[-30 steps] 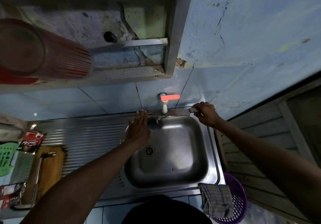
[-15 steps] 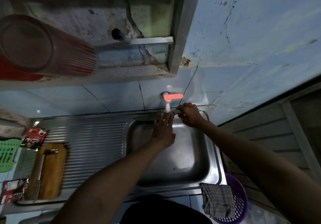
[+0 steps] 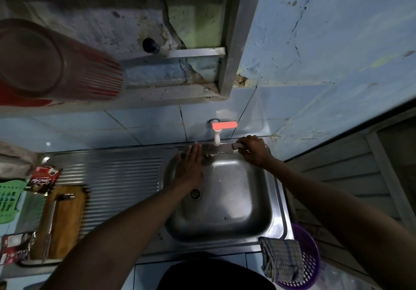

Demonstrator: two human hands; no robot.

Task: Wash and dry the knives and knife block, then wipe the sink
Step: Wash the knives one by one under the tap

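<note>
At the far rim of the steel sink (image 3: pixel 279 202), under a white tap (image 3: pixel 217 137), the right hand (image 3: pixel 253 151) grips a broad steel knife (image 3: pixel 217 150); the left hand (image 3: pixel 191 166), fingers open, lies flat on its blade.

Knife (image 3: pixel 217 149) across sink's (image 3: pixel 278 199) back rim, under tap (image 3: pixel 217 135). Drainboard (image 3: pixel 117 177) left of basin; cutting board (image 3: pixel 59 222) further left. Cloth (image 3: pixel 281 259) on front right corner, basket (image 3: pixel 308 260) beside.
</note>
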